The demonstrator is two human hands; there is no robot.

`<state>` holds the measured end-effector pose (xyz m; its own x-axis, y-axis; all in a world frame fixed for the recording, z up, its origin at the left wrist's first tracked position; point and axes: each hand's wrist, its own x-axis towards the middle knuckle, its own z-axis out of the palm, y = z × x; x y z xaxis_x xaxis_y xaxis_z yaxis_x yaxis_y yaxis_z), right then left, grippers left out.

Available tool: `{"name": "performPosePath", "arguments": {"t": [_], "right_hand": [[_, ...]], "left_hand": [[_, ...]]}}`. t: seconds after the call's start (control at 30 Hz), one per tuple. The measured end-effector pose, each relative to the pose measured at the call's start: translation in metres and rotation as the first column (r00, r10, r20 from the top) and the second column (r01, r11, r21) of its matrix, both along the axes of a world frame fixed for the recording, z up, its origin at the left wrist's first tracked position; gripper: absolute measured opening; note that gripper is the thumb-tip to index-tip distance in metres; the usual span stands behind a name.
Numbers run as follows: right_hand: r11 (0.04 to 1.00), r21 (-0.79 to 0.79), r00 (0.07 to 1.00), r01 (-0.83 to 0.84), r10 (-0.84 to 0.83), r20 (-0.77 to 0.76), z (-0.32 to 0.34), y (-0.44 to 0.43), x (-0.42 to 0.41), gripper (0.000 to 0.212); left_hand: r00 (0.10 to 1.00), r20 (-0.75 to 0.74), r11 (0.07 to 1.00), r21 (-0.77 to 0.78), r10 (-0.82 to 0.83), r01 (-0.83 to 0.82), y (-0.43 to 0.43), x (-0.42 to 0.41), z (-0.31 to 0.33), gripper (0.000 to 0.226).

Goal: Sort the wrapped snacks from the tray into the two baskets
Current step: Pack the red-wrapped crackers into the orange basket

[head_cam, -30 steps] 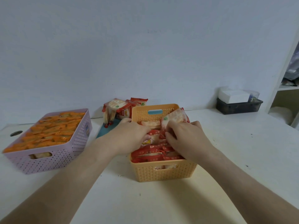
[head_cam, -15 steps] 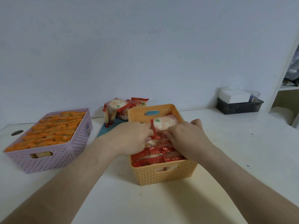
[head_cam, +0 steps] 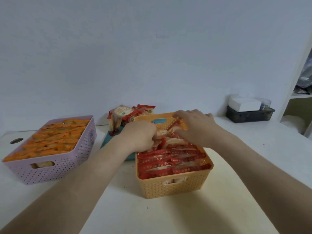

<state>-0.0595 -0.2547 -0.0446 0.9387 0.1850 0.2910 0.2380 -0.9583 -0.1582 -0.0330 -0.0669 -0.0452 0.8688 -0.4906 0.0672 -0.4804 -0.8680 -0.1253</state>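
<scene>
— So where are we? Both hands in the orange basket [head_cam: 173, 186]?
— Yes. Our left hand [head_cam: 141, 135] has its fingers curled round a red-wrapped snack [head_cam: 161, 133]; our right hand [head_cam: 194, 126] lies over the packets, grip unclear. More snacks wait on the teal tray [head_cam: 108, 140]; the purple basket [head_cam: 50, 169] sits left.

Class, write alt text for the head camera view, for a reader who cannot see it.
Both hands, left hand and right hand, reach into an orange basket packed with red-wrapped snacks. To its left, a purple basket holds orange-wrapped snacks; behind, more red packs sit on a teal tray.
</scene>
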Motion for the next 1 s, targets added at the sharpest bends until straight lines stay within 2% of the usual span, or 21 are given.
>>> {"name": "performPosePath", "arguments": {"t": [0.1,0.2,0.27,0.33,0.43,0.5,0.57,0.6,0.67,0.73,0.8,0.83,0.87,0.9,1.0], "right_hand": [[0.998,-0.032,0.982,-0.052,0.045,-0.185,-0.008,0.012,0.013,0.049],[0.996,0.042,0.963,-0.081,0.089,-0.253,-0.018,0.015,0.018,0.041],[0.992,0.06,0.957,-0.108,0.12,-0.263,-0.021,0.012,0.017,0.038],[0.988,0.108,0.96,-0.114,0.138,-0.244,-0.025,0.01,0.015,0.033],[0.983,0.161,0.982,-0.089,0.114,-0.15,-0.031,0.01,0.014,0.026],[0.977,0.206,0.996,-0.049,0.062,-0.057,-0.034,0.011,0.014,0.026],[0.954,0.301,1.0,-0.01,0.004,0.022,-0.035,0.01,0.013,0.027],[0.937,0.35,0.999,0.005,-0.022,0.045,-0.035,0.009,0.013,0.026],[0.903,0.429,0.996,0.019,-0.057,0.075,-0.035,0.007,0.011,0.023],[0.88,0.475,0.993,0.006,-0.062,0.102,-0.035,0.006,0.009,0.019],[0.845,0.533,0.993,-0.026,-0.041,0.113,-0.035,0.006,0.008,0.018],[0.829,0.557,0.992,-0.052,-0.02,0.123,-0.036,0.005,0.008,0.019],[0.817,0.572,0.99,-0.079,-0.001,0.138,-0.037,0.005,0.009,0.021],[0.81,0.577,0.989,-0.102,0.018,0.149,-0.037,0.005,0.008,0.024],[0.813,0.562,0.987,-0.153,0.097,0.129,-0.035,0.005,0.004,0.032]], "left_hand": [[1.0,-0.028,0.998,0.066,-0.012,0.014,-0.009,0.004,-0.01,0.012],[0.999,0.045,0.999,0.038,-0.024,0.022,-0.009,0.01,-0.022,0.027],[0.994,0.098,0.998,0.056,-0.043,0.038,-0.004,0.015,-0.03,0.039],[0.994,0.104,0.989,0.144,-0.035,0.02,-0.002,0.019,-0.034,0.046],[0.994,0.107,0.985,0.171,-0.016,-0.003,-0.007,0.019,-0.035,0.023],[0.992,0.126,0.999,0.054,-0.008,0.001,-0.007,0.02,-0.033,0.012],[0.991,0.129,0.981,-0.195,0.02,0.005,-0.003,0.018,-0.032,0.019],[0.99,0.136,0.942,-0.336,0.046,0.003,-0.001,0.017,-0.03,0.024],[0.982,0.149,0.806,-0.592,0.119,-0.008,0.003,0.011,-0.025,0.029],[0.982,0.1,0.621,-0.784,0.161,-0.022,0.008,0.006,-0.017,0.036],[0.991,0.022,0.445,-0.895,0.129,-0.038,0.014,0.003,-0.01,0.04],[0.993,0.005,0.418,-0.907,0.117,-0.045,0.018,0.001,-0.008,0.041],[0.994,0.006,0.453,-0.891,0.107,-0.044,0.022,0.0,-0.006,0.041],[0.995,0.012,0.533,-0.845,0.096,-0.042,0.026,-0.004,-0.005,0.042],[0.999,-0.032,0.829,-0.558,0.002,-0.02,0.031,-0.013,-0.007,0.045]]}}
